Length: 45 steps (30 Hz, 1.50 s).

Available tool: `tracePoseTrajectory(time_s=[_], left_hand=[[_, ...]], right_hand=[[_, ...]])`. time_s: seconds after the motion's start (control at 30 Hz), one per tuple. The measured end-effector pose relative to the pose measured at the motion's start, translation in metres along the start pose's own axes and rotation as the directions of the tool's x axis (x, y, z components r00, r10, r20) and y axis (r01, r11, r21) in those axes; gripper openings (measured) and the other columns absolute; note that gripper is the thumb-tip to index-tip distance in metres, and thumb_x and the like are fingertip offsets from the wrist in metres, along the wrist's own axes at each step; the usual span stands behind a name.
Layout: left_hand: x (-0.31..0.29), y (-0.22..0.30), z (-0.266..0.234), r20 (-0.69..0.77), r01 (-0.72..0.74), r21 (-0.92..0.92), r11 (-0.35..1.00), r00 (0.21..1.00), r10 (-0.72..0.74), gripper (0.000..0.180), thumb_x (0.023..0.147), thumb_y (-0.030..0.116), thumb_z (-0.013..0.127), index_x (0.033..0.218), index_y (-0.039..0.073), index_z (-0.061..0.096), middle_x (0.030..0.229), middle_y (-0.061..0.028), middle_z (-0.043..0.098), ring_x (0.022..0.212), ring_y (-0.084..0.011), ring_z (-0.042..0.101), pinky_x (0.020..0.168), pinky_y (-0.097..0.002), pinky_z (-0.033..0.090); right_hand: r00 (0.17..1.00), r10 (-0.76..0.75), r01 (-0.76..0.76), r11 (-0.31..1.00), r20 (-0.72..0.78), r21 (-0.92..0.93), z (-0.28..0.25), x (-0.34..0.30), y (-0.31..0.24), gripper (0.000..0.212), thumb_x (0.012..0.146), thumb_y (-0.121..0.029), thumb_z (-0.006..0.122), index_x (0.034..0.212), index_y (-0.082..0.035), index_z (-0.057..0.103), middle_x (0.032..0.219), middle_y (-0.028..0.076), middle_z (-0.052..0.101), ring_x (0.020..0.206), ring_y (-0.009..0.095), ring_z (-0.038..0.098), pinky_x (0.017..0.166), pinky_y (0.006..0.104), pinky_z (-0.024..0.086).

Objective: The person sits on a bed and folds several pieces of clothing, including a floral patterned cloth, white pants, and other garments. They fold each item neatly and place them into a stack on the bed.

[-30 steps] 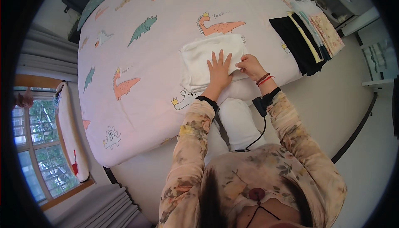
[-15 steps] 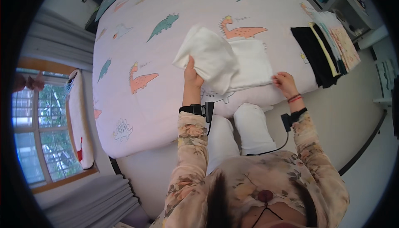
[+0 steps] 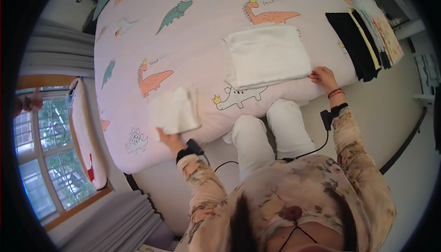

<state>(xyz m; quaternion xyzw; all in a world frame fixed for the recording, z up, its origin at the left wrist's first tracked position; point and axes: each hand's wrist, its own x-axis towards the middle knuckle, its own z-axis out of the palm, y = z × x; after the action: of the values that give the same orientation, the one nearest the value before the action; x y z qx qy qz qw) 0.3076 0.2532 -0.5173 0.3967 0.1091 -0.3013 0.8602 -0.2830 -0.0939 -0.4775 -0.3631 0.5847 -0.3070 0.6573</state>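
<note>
A larger folded white cloth lies flat near the front of the bed. At its near right corner my right hand has its fingers closed on the edge. Further left, a smaller folded white cloth, slightly blurred, is at the bed's front left part. My left hand grips its near edge, the fingers partly hidden by the fabric. Whether this smaller cloth rests fully on the bed I cannot tell.
The bed has a pale pink cover with dinosaur prints. At its right edge lies a row of folded clothes, black, yellow, grey and patterned. A window and a grey curtain are on the left. My knees are close to the bed's front edge.
My left hand has carried the smaller white cloth left and toward me, off the larger one, which now shows whole. My right hand stays at the larger cloth's corner.
</note>
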Motion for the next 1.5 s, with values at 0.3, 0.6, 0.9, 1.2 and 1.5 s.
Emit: tracePoseTrajectory(time_s=[0.3,0.6,0.9,1.2,1.5], left_hand=[[-0.020,0.081,-0.060,-0.073,-0.153,0.356,0.922,0.979,0.191,0.051,0.085,0.019,0.061,0.124,-0.009,0.042,0.121,-0.0201,0.050,0.098,-0.0297,0.056,0.091,-0.0366,0.046],[-0.047,-0.011,0.032,0.128,-0.063,0.992,-0.111,0.511,0.850,0.074,0.080,0.030,0.069,0.130,-0.008,0.030,0.129,-0.0251,0.034,0.122,-0.0361,0.032,0.105,-0.0446,0.027],[-0.088,-0.219,0.208,0.637,-0.622,0.767,0.159,0.767,-0.073,0.035,0.084,0.017,0.061,0.110,-0.004,0.053,0.088,-0.0142,0.063,0.078,-0.0218,0.062,0.070,-0.0308,0.050],[-0.095,-0.258,0.242,0.493,-0.550,0.808,-0.209,0.827,-0.272,0.044,0.076,0.025,0.068,0.102,-0.006,0.052,0.084,-0.0205,0.062,0.080,-0.0355,0.061,0.073,-0.0427,0.048],[-0.138,-0.262,0.213,0.693,-0.706,0.704,-0.080,0.707,-0.136,0.030,0.073,0.015,0.067,0.097,0.000,0.055,0.090,-0.0186,0.052,0.083,-0.0340,0.051,0.073,-0.0413,0.042]], right_hand=[[0.981,-0.026,-0.041,0.939,-0.190,-0.342,0.035,-0.006,-0.023,0.036,0.079,-0.036,0.070,0.072,-0.003,0.056,0.064,0.005,0.059,0.052,0.012,0.059,0.047,0.0240,0.048],[0.997,0.037,-0.042,0.997,-0.069,-0.063,0.036,-0.007,-0.021,0.019,0.074,-0.010,0.073,0.073,-0.003,0.056,0.064,0.003,0.056,0.050,0.012,0.055,0.049,0.0241,0.050],[0.995,-0.095,0.092,0.994,-0.039,-0.063,0.033,-0.005,-0.022,0.018,0.072,-0.009,0.073,0.067,-0.005,0.056,0.063,0.001,0.054,0.055,0.011,0.048,0.052,0.0245,0.040],[0.989,-0.139,0.129,0.981,-0.058,-0.144,0.010,0.001,0.002,0.019,0.071,-0.004,0.066,0.060,-0.008,0.051,0.059,-0.004,0.046,0.053,0.007,0.040,0.051,0.0228,0.035],[0.985,-0.164,0.154,0.974,-0.047,-0.168,-0.016,-0.017,0.016,0.017,0.066,-0.003,0.068,0.072,-0.005,0.052,0.066,-0.002,0.049,0.058,0.007,0.044,0.054,0.0224,0.037]])
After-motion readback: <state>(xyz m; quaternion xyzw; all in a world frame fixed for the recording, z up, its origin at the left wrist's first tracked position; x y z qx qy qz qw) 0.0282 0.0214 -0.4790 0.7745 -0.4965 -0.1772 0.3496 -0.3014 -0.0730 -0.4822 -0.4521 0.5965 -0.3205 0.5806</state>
